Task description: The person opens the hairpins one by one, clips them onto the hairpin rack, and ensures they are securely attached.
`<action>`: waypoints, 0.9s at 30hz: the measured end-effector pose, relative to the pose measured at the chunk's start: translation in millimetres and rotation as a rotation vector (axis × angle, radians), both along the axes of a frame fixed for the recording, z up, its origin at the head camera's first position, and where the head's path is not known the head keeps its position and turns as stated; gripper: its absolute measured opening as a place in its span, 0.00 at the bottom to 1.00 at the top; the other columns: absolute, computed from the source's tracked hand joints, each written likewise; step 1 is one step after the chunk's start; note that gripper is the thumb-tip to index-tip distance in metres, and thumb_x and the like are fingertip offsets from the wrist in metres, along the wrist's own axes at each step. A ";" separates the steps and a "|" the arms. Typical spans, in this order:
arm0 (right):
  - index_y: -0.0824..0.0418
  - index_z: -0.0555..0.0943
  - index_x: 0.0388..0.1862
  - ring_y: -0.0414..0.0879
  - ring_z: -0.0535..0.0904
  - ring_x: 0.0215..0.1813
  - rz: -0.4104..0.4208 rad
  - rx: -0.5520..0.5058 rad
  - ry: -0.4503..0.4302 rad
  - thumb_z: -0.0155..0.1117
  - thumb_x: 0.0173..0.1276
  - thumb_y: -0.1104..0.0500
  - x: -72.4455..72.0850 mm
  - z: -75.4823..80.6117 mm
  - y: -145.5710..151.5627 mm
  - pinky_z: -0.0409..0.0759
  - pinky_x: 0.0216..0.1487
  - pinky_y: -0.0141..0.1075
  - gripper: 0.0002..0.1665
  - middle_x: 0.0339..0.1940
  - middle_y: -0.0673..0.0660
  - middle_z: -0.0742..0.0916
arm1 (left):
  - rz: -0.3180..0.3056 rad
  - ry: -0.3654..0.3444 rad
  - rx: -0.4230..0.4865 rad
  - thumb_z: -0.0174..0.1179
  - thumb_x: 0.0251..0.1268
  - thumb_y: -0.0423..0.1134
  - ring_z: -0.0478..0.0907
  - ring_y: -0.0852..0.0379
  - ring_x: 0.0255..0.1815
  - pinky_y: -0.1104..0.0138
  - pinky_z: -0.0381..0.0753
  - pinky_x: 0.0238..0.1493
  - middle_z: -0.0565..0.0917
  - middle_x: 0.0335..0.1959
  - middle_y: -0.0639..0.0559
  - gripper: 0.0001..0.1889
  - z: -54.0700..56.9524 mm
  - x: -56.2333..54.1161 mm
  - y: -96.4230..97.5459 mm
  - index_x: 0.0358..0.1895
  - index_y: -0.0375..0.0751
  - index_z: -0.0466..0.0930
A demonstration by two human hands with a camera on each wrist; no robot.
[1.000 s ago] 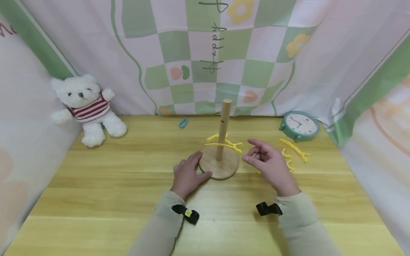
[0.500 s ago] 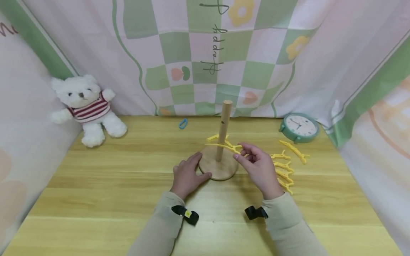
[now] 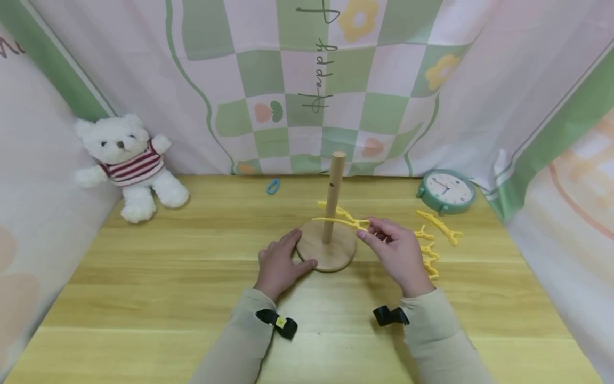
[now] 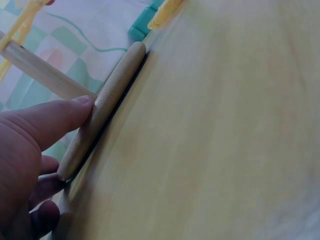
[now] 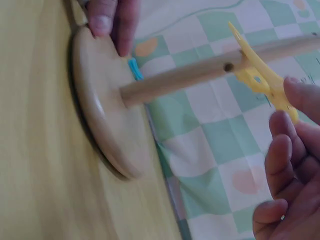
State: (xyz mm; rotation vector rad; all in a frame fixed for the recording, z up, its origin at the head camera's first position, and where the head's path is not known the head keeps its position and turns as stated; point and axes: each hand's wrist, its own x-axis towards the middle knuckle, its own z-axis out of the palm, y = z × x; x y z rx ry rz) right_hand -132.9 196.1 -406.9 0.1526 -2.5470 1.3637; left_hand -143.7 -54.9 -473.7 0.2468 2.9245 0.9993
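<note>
A wooden stand has a round base (image 3: 327,258) and an upright post (image 3: 336,176) with small holes. My left hand (image 3: 282,264) holds the base at its left edge; its thumb (image 4: 75,112) lies over the rim. A yellow forked plastic piece (image 3: 342,222) lies across the lower post in the head view, one arm passing before it and another behind. My right hand (image 3: 395,248) pinches its forked right end between thumb and fingers. In the right wrist view the yellow piece (image 5: 265,72) crosses the post (image 5: 200,74) above a dark hole.
Several similar yellow pieces (image 3: 429,250) lie right of my right hand, with another (image 3: 440,226) farther back. A green clock (image 3: 447,192) lies at the back right. A small blue ring (image 3: 272,186) and a white teddy bear (image 3: 131,165) are toward the back left, before a curtain.
My right hand has come left to the yellow piece and pinched its forked end. The piece has since shifted slightly right against the post. My left hand stays on the base.
</note>
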 end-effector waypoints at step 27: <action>0.66 0.80 0.63 0.39 0.78 0.35 -0.093 0.101 -0.080 0.72 0.67 0.48 14.7 32.9 81.0 0.76 0.32 0.31 0.32 0.39 0.54 0.86 | 0.034 0.039 0.055 0.73 0.50 0.62 0.74 0.49 0.57 0.52 0.61 0.52 0.72 0.72 0.53 0.45 -9.6 8.0 5.2 0.72 0.47 0.71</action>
